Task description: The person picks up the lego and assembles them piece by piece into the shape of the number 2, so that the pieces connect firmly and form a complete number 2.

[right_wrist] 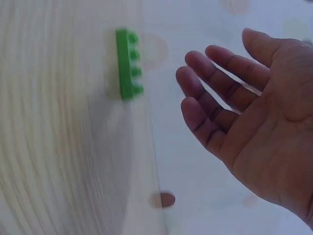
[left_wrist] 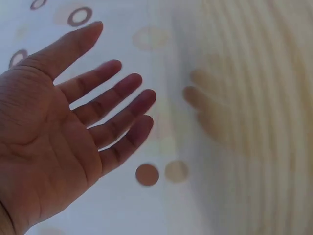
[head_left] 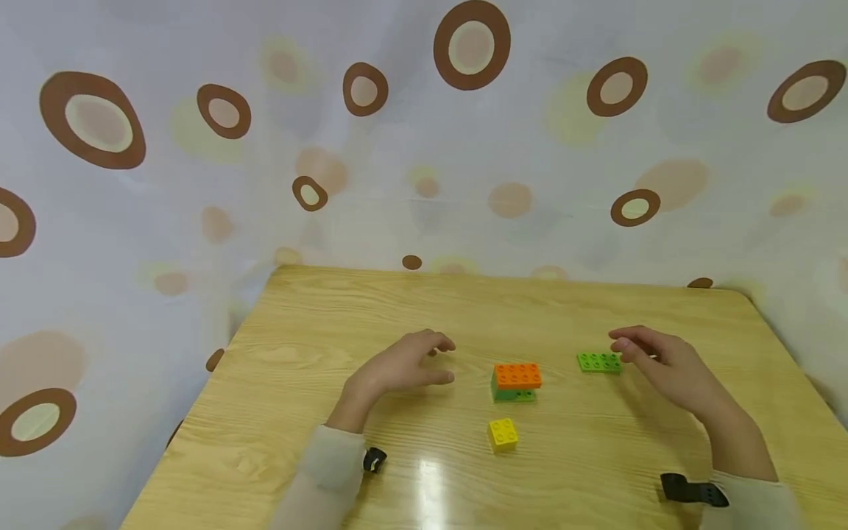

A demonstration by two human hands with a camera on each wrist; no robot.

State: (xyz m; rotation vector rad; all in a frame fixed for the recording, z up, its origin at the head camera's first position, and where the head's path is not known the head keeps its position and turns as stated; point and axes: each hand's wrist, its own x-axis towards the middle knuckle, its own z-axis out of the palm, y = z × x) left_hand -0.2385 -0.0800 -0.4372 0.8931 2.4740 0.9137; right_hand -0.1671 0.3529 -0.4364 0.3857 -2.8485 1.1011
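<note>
An orange brick [head_left: 517,376] sits on top of a green brick stack [head_left: 503,390] in the middle of the table. Nearer the front lies a small yellow brick [head_left: 503,435] with its studs up. A flat light-green brick [head_left: 599,363] rests to the right, and the right wrist view shows it edge-on. My right hand [head_left: 669,368] hovers just to the right of that brick, its fingers relaxed and holding nothing. Left of the stack, my left hand [head_left: 404,364] hangs above the table with loosely bent fingers. Its palm is bare in the left wrist view.
The wooden table [head_left: 265,412] carries the bricks. A pale curtain [head_left: 397,147] with brown rings hangs behind it and along the left side. Both wrists wear a black strap [head_left: 692,491].
</note>
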